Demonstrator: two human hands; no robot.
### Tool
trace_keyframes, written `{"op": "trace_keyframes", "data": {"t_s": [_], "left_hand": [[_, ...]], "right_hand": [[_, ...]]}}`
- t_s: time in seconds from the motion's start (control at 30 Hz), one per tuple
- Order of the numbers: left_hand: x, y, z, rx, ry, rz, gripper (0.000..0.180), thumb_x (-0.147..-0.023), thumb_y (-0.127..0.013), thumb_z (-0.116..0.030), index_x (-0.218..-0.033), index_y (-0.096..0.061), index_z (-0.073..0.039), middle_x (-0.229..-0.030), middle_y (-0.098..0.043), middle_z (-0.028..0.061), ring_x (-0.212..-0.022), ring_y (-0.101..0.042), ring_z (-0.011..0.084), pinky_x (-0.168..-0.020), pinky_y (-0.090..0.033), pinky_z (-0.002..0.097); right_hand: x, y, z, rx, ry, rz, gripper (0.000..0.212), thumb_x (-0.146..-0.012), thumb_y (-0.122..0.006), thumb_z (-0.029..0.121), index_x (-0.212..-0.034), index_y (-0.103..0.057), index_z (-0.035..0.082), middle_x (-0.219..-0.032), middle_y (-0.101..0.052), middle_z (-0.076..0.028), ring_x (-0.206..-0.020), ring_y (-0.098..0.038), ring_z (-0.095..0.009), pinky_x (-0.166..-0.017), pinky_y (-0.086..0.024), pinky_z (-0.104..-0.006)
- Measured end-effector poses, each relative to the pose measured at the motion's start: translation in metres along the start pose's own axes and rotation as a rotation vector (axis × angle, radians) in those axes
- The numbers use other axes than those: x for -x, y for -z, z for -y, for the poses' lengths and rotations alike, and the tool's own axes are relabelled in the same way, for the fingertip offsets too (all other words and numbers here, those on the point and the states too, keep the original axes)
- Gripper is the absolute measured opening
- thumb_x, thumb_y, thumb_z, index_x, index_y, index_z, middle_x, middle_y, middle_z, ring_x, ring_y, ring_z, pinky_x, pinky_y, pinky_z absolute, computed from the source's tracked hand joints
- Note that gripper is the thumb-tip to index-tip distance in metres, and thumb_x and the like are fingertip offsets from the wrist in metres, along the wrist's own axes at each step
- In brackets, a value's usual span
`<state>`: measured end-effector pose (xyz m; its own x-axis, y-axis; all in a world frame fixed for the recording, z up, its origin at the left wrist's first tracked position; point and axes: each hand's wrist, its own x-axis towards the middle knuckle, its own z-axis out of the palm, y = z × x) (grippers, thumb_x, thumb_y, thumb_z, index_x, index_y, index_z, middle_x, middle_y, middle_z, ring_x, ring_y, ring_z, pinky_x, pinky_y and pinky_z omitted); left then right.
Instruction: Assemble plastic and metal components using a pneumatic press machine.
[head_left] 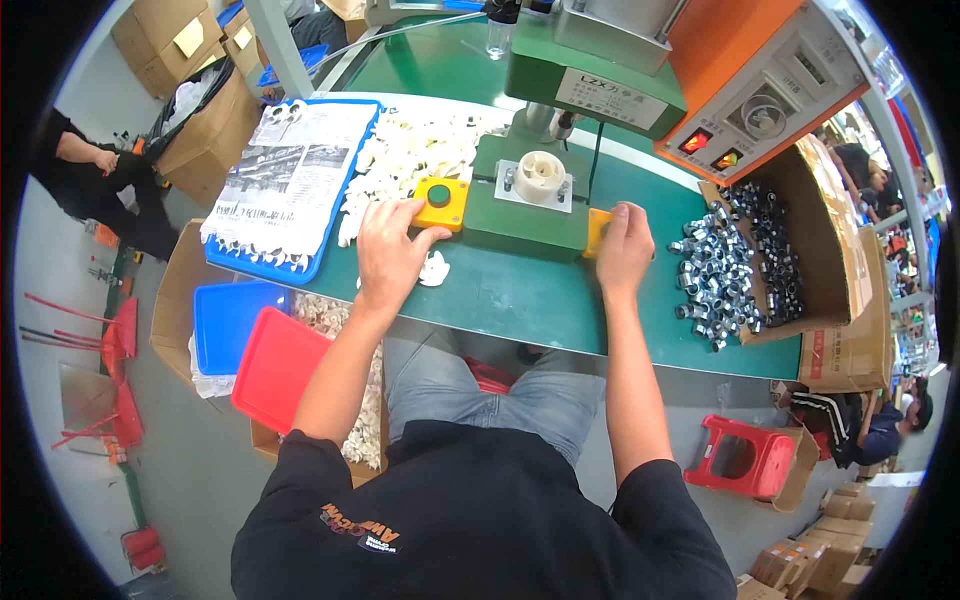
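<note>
A green bench press [595, 85] stands on the green-topped workbench [500, 300]. A white round plastic part [540, 176] sits upright in the metal fixture on its base, below the press head. My left hand [390, 250] grips the left edge of a yellow button box [440, 203], thumb along the near side, fingers at its left. The box's round dark green button is uncovered. My right hand [625, 245] is closed around the other yellow button box [597, 230] at the right of the base and hides most of it. A white plastic piece [434, 270] lies beside my left wrist.
White plastic pieces [420, 145] lie heaped left of the press, beside a blue tray [322, 240] with newspaper. At right, metal rings [715, 275] spill from a cardboard box [835, 240] below an orange control box [760, 85]. A red stool [770, 465] stands on the floor.
</note>
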<state>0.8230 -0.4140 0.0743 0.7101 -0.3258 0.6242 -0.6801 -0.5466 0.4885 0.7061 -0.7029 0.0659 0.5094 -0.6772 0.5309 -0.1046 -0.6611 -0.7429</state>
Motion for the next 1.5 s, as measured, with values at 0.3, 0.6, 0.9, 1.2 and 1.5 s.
{"op": "trace_keyframes", "data": {"t_s": [0.3,0.6,0.9,1.2,1.5], "left_hand": [[-0.007,-0.002,0.000,0.005,0.023,0.012,0.046,-0.062,-0.094,-0.016,-0.099,-0.076,0.003,-0.092,-0.071,0.0131,-0.089,-0.066,0.0307,-0.080,-0.053,0.0403],[-0.017,0.008,0.002,0.032,0.046,0.085,0.046,-0.059,-0.094,-0.009,-0.098,-0.075,0.004,-0.094,-0.071,0.0150,-0.088,-0.065,0.0323,-0.080,-0.054,0.0404],[-0.012,0.002,-0.012,0.059,0.014,0.039,0.046,-0.058,-0.096,-0.015,-0.097,-0.076,0.002,-0.094,-0.072,0.0124,-0.089,-0.066,0.0296,-0.079,-0.055,0.0392],[-0.009,-0.001,-0.008,0.110,0.031,-0.002,0.042,-0.061,-0.092,-0.010,-0.097,-0.075,0.004,-0.095,-0.072,0.0150,-0.089,-0.065,0.0320,-0.079,-0.054,0.0417],[-0.015,-0.003,-0.002,0.101,0.036,-0.001,0.047,-0.059,-0.094,-0.012,-0.099,-0.075,0.004,-0.098,-0.073,0.0163,-0.091,-0.066,0.0331,-0.078,-0.055,0.0410]], "right_hand": [[-0.004,0.008,0.004,0.017,0.066,0.087,0.026,-0.104,-0.059,0.022,-0.103,-0.066,-0.003,-0.099,-0.067,-0.021,-0.093,-0.065,-0.039,-0.083,-0.052,-0.0466],[0.014,0.009,0.005,0.011,0.120,0.034,0.019,-0.101,-0.058,0.015,-0.096,-0.063,-0.003,-0.094,-0.063,-0.019,-0.088,-0.060,-0.037,-0.081,-0.049,-0.0444],[-0.014,0.019,0.000,0.159,0.173,0.090,0.025,-0.103,-0.052,0.012,-0.093,-0.066,-0.006,-0.091,-0.068,-0.020,-0.084,-0.066,-0.036,-0.077,-0.053,-0.0421],[-0.013,0.011,-0.004,0.060,0.151,0.093,0.021,-0.102,-0.055,0.013,-0.094,-0.066,-0.004,-0.091,-0.067,-0.019,-0.084,-0.065,-0.037,-0.076,-0.053,-0.0432],[-0.002,0.008,-0.005,0.049,0.195,-0.003,0.020,-0.100,-0.058,0.013,-0.091,-0.066,-0.003,-0.090,-0.068,-0.019,-0.083,-0.066,-0.037,-0.075,-0.053,-0.0427]]}}
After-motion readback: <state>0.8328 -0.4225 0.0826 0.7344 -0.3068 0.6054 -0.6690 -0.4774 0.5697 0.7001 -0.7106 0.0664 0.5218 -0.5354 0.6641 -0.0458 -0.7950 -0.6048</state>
